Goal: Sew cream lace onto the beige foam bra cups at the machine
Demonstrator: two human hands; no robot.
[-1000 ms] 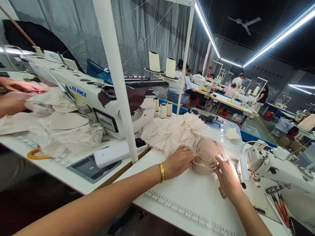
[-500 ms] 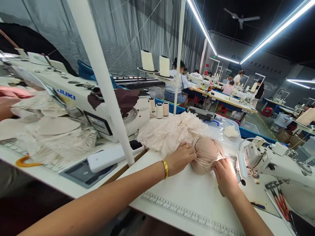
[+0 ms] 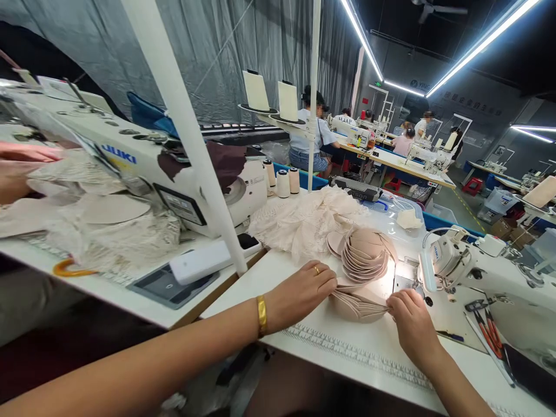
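Note:
Between my hands is a small stack of beige bra cups (image 3: pixel 359 308), held low over the white table near its printed ruler edge. My left hand (image 3: pixel 299 294), with a ring and a gold bangle, grips the stack's left end, fingers closed. The right end is pinched by the fingertips of my right hand (image 3: pixel 410 321). Just behind, a larger pile of beige bra cups (image 3: pixel 365 255) rests on the table, its layers fanned. Cream lace fabric (image 3: pixel 306 223) lies heaped beyond that pile to the left.
A white sewing machine (image 3: pixel 482 266) stands at right, its lamp lit. Orange-handled snips (image 3: pixel 490 331) and a dark phone (image 3: pixel 530 370) lie near it. A white post (image 3: pixel 186 127) rises at left, before another machine (image 3: pixel 125 156) where another person's hand (image 3: pixel 17 174) touches lace.
Both hands have come nearer the table's front edge, drawing a smaller stack of bra cups away from the pile. The larger pile stays behind, uncovered by the hands.

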